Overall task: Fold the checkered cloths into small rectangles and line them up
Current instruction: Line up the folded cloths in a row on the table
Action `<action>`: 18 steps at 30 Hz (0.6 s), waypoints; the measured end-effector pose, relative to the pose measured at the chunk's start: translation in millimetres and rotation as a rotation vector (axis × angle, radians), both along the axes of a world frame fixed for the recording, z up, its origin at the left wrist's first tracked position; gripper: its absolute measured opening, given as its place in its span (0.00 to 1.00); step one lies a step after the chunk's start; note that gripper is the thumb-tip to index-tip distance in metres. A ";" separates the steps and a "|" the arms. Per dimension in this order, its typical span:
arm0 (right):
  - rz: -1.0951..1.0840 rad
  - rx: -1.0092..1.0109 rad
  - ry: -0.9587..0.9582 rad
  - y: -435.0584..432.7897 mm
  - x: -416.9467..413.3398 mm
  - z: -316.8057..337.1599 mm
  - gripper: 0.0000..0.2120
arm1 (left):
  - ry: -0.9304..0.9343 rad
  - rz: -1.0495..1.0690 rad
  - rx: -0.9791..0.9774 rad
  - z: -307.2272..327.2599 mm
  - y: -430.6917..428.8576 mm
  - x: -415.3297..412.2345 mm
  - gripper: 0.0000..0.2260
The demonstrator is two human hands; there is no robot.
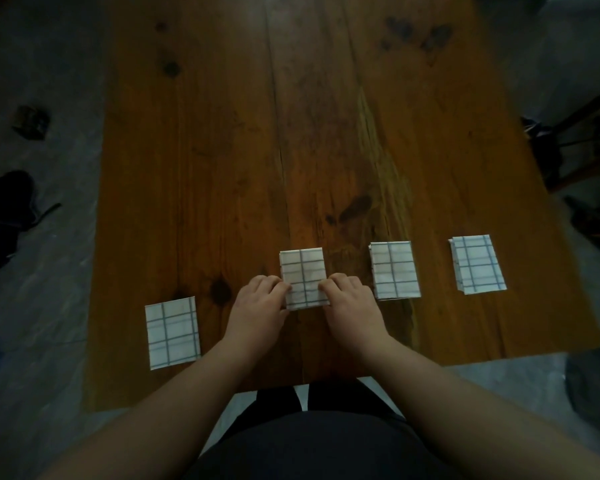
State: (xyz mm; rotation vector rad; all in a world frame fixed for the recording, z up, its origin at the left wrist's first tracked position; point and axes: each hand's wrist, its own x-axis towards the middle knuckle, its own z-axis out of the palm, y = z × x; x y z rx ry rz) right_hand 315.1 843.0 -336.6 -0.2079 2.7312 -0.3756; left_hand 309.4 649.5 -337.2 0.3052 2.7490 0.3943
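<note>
- Head view, looking down: wooden counter (326,133) of long, dark-knotted planks, with four checkered cloths across its near half, each folded into a small rectangle, white with blue-grey grid lines.
- Near the counter's near-left corner, leftmost cloth (172,332), flat, closer to the near edge than the other three and well apart from them.
- Near the middle, second cloth (302,271), flat on the wood, gripped at its near end from both sides.
- At that cloth's left edge, left hand (260,304), knuckles up, fingers (278,287) curled over the edge and pinching it; forearm bare.
- At the right edge, right hand (352,301) in mirror pose, fingers (329,287) curled onto the fabric and pinching it likewise.
- Just right of the right hand, third cloth (394,270); farther right, near the counter's right edge, fourth cloth (477,263); both flat, untouched, roughly level with the second, bare wood between them.
- Below the near edge, the person's dark clothing (309,445).
- Around the counter, grey floor (42,306); on it to the left a dark bundle (4,216) and a small dark object (32,121), to the right a dark chair frame (582,140), all too dim for detail.
</note>
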 end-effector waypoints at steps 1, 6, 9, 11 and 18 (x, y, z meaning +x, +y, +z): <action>0.001 0.001 -0.001 -0.3 0.0 0.0 0.19 | 0.004 0.001 0.001 0.0 0.3 0.2 0.22; 0.011 0.011 -0.001 0.3 0.0 1.1 0.19 | 0.009 0.015 -0.001 0.0 1.4 -0.4 0.21; 0.027 0.013 -0.006 2.1 -0.5 1.0 0.19 | 0.008 0.020 -0.003 -0.6 1.9 0.2 0.21; 0.039 0.016 -0.010 4.0 -0.7 0.8 0.20 | 0.008 0.027 -0.002 0.1 3.4 0.8 0.21; 0.065 -0.016 -0.015 11.6 -4.7 0.7 0.19 | -0.004 0.055 -0.022 1.7 13.1 0.8 0.21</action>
